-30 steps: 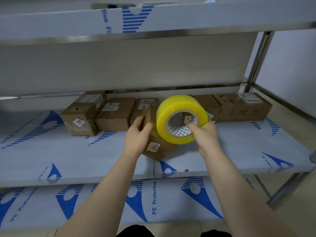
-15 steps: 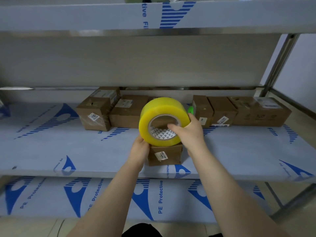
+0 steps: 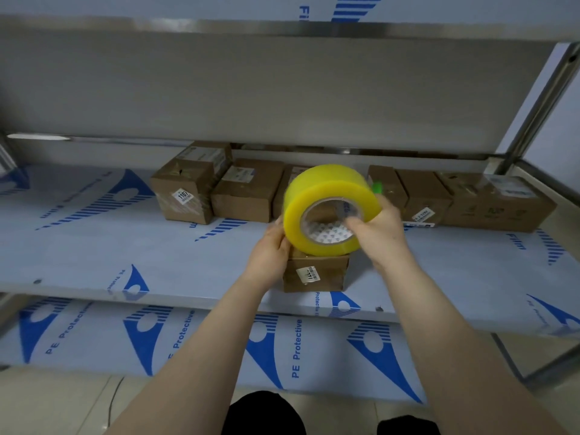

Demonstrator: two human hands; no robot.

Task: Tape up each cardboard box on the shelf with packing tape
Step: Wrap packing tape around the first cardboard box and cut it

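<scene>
A small cardboard box with a white label stands near the front edge of the middle shelf. A wide yellow roll of packing tape sits right above the box's top. My right hand grips the roll, with its fingers hooked into the core. My left hand holds the box's upper left side, touching the roll's lower left edge. Whether tape is stuck to the box is hidden by the roll.
Several more cardboard boxes stand in a row at the back of the shelf, some left and some right of the roll. A green object peeks out behind the roll. A lower shelf and a steel upright frame the space.
The box went from tilted to square at the shelf front. My left hand shifted from its top to its left side, and the roll came down over the box.
</scene>
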